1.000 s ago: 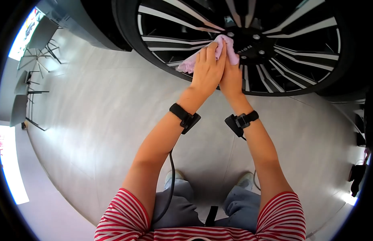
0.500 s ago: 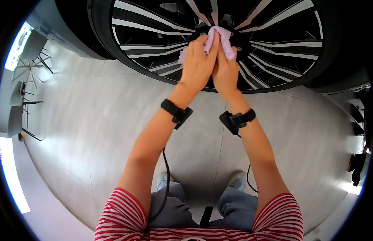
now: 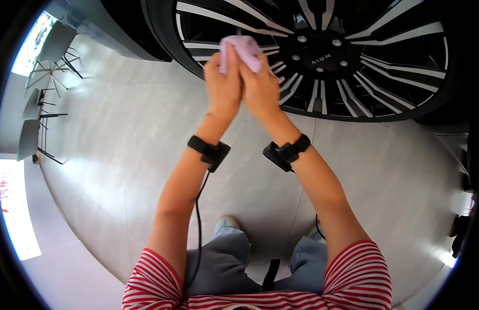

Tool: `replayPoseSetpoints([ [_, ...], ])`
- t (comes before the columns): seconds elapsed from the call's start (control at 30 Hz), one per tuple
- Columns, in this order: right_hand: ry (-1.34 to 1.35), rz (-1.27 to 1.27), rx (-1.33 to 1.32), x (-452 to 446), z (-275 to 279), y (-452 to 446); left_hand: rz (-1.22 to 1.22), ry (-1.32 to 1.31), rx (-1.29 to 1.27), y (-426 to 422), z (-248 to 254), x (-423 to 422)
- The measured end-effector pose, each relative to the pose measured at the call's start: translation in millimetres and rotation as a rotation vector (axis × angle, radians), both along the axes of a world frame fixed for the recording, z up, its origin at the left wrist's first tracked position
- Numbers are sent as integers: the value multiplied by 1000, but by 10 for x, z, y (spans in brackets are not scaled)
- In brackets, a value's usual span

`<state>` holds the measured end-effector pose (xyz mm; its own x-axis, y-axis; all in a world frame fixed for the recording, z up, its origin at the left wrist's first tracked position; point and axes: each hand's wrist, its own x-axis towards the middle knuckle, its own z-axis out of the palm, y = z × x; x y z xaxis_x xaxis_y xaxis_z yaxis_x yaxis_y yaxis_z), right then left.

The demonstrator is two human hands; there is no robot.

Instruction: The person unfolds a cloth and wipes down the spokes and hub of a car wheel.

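Both hands are closed on a pink cloth [image 3: 245, 47], bunched between the fingers. My left hand [image 3: 222, 88] grips its left side, and my right hand [image 3: 261, 90] is pressed close beside it, holding the right side. The cloth is in front of the left part of a car wheel [image 3: 322, 54], which has black and silver spokes and a dark hub marked AION. Whether the cloth touches the spokes, I cannot tell. The hub and several wheel nuts show uncovered to the right of my hands.
Dark car bodywork [image 3: 131, 31] flanks the tyre [image 3: 169, 44]. Grey chairs [image 3: 28, 138] stand at the far left near a lit screen [image 3: 14, 206]. Grey floor [image 3: 120, 134] lies below the wheel. Black cables [image 3: 199, 227] hang from the wrist straps.
My hands and the cloth have moved from the hub to the left side of the wheel, uncovering the hub. The view has shifted, so the wheel sits further right.
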<state>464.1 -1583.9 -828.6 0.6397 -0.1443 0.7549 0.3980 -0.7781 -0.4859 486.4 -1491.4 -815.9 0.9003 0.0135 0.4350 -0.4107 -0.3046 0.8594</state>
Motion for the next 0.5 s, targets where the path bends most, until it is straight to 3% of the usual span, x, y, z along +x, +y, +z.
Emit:
replayPoseSetpoints([
  [0.07,25,36,-66,77,29,169,80,-11,-172,145,-187,104],
  [0.13,272,116,-144,57,205,343,205,-447,254,369,-378,131],
  [0.27,316,126,-101,198,101,626,203,-331,230,602,-464,149],
  [0.4,202,80,-39,208,27,562,150,-265,0,481,-536,233],
  [0.5,252,3,-21,-13,229,325,66,20,-430,117,-245,35],
])
